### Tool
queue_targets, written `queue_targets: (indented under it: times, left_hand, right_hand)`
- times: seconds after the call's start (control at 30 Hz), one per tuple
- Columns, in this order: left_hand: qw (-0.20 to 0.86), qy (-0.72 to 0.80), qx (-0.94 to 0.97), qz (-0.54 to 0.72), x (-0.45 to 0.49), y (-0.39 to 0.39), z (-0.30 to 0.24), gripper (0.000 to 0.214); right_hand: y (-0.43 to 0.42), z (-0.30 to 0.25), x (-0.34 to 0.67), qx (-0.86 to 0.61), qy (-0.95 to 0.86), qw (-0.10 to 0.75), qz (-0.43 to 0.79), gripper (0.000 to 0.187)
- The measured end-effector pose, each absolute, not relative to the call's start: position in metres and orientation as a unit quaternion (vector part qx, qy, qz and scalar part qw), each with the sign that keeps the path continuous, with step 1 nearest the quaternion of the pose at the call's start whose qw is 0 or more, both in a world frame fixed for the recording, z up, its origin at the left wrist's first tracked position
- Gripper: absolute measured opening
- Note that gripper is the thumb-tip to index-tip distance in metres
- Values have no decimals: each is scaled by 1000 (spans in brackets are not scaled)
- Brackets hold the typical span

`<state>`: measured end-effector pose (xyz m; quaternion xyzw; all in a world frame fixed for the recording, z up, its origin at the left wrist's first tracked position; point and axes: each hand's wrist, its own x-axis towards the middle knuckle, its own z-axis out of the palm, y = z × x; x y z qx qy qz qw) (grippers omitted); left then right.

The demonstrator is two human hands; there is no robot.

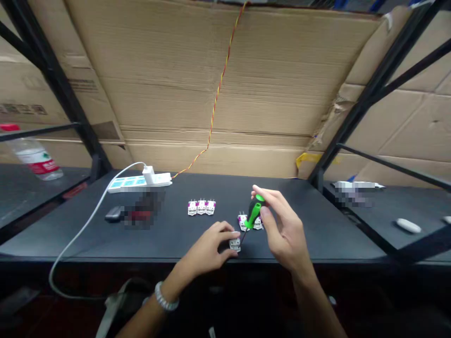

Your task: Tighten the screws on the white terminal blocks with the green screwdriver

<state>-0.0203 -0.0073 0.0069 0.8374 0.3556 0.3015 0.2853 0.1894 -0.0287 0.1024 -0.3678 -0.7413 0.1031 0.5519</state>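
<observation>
Module (234, 242), white, near the front edge of a black table (176, 239), pinched between the thumb and fingers of the left hand (213, 244). The right hand (285, 230) grips the handle of a green-and-black screwdriver (254, 212), its shaft slanting down to the module's right side (whether the tip touches, I cannot tell from here). Further back on the table stand a row of three units (201, 207) and, partly hidden by the screwdriver, a few more (243, 222). At the rear left lies a power strip (139, 182) with a white plug (148, 174); a cable (88, 218) loops from the plug over the front edge. A red-and-yellow wire (220, 84) climbs from the strip's end before the cardboard (169, 70) backing. Black posts (373, 89) flank the bay (a bottle (38, 162) stands beyond the left one, tilted in my view).
</observation>
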Motion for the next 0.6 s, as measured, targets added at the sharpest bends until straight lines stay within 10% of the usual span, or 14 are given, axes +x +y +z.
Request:
queue_targets:
  times: [0.6]
  left_hand:
    - [253,368,850,281,-20,-14,10,41]
  right_hand:
    - [-23,100,181,-386,-719,572,83,28]
